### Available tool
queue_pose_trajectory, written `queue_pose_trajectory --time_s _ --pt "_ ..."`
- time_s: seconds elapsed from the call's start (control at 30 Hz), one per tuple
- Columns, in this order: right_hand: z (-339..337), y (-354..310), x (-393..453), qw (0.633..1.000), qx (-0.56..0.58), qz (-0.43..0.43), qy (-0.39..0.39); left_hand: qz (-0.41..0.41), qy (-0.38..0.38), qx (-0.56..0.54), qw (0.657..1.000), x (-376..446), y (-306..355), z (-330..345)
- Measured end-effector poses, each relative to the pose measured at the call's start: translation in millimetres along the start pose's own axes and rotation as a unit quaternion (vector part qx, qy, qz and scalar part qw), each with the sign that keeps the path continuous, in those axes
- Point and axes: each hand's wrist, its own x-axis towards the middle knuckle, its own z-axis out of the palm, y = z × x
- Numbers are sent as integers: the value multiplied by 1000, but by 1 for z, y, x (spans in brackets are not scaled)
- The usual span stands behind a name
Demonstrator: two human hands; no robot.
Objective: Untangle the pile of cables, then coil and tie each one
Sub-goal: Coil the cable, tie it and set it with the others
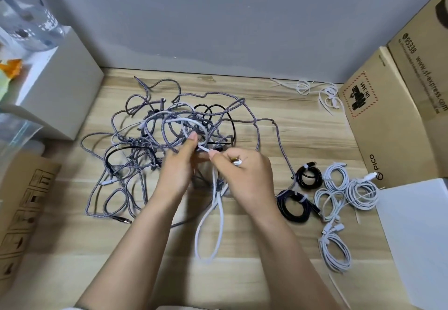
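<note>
A tangled pile of grey braided, black and white cables (pixel 155 135) lies on the wooden table (pixel 278 125). My left hand (pixel 179 166) reaches into the pile's near edge and pinches a white cable strand. My right hand (pixel 244 174) grips the same white cable (pixel 213 212), with its plug end in the fingers; a long loop of it hangs toward me. To the right lie several coiled and tied cables: two black coils (pixel 309 176) and several white coils (pixel 361 193).
Loose white ties (pixel 327 93) lie at the back right by the wall. Cardboard boxes (pixel 388 120) stand on the right, a white box (pixel 417 232) at the near right, a white block (pixel 63 91) at the back left, and a cardboard box (pixel 21 203) at the left.
</note>
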Motion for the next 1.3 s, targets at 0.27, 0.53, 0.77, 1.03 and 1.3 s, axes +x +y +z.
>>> queue_pose_trajectory --time_s 0.27,0.53,0.77,1.03,1.3 --pt "-26 0 11 992 88 35 85 112 -81 48 989 -24 37 -19" --pt "-46 3 18 969 180 79 153 33 -22 87 995 6 28 -49" --pt "-48 -16 7 966 252 21 44 -6 64 222 973 43 5 -67" --pt "-43 -32 3 965 262 -22 -5 405 76 354 840 -21 29 -21" --pt "-54 -49 -6 945 320 -65 13 497 37 392 773 -25 -14 -2"
